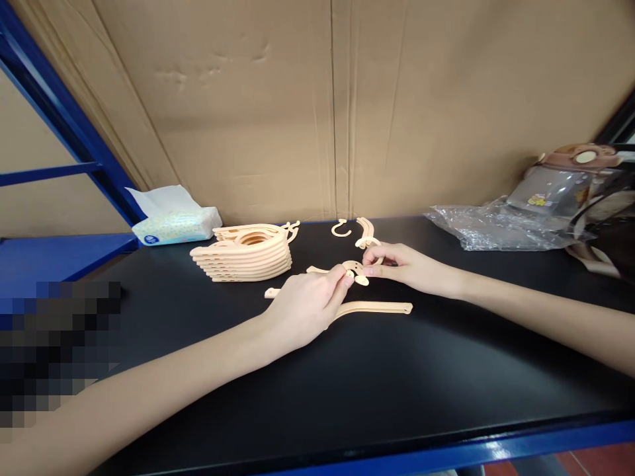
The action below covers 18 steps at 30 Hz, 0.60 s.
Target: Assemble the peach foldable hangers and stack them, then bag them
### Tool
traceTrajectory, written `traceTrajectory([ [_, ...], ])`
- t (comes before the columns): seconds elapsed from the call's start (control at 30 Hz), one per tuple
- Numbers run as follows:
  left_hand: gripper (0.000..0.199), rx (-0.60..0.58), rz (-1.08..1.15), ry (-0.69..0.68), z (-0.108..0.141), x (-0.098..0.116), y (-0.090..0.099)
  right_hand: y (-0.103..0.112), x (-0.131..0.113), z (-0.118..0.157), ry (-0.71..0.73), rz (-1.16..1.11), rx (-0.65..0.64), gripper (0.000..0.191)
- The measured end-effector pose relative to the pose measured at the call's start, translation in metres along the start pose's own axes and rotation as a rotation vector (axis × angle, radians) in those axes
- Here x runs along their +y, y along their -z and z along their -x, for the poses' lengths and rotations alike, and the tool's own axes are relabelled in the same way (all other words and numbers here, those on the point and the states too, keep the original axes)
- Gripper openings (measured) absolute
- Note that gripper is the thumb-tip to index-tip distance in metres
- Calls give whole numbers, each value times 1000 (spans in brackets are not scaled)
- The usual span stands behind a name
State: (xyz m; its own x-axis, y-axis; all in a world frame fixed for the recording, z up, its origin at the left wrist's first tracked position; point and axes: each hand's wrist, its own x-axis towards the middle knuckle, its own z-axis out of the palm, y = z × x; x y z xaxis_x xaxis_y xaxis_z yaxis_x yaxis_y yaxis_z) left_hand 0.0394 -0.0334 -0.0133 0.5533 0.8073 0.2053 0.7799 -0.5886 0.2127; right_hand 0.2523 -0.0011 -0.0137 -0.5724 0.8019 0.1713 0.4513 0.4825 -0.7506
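My left hand [305,301] is closed, thumb and fingers pinching the end of a cream plastic hanger arm [316,270]. Opposite it, my right hand [394,261] is closed on a curved hanger part with holes [353,266], and the fingers partly hide it. A small oval end [362,281] shows below the fingertips. Another hanger arm [377,307] lies on the table just in front of my hands, partly under the left one. One more piece end [272,293] sticks out behind my left hand. How the pinched parts join is too small to tell.
Stacked cream folding hangers [243,258] stand at the left, near a tissue pack [176,225]. Behind my hands lie a loose hook [340,229] and several curved pieces [366,230]. Clear plastic wrap [471,225], a bottle [550,185] and a dark bag [610,231] sit at the right.
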Motion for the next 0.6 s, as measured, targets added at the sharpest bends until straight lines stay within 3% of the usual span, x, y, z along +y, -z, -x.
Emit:
traceTrajectory([
  [0.6,14,22,170,11,1,-2,2,-7,4,2,-7,-239,85,20],
])
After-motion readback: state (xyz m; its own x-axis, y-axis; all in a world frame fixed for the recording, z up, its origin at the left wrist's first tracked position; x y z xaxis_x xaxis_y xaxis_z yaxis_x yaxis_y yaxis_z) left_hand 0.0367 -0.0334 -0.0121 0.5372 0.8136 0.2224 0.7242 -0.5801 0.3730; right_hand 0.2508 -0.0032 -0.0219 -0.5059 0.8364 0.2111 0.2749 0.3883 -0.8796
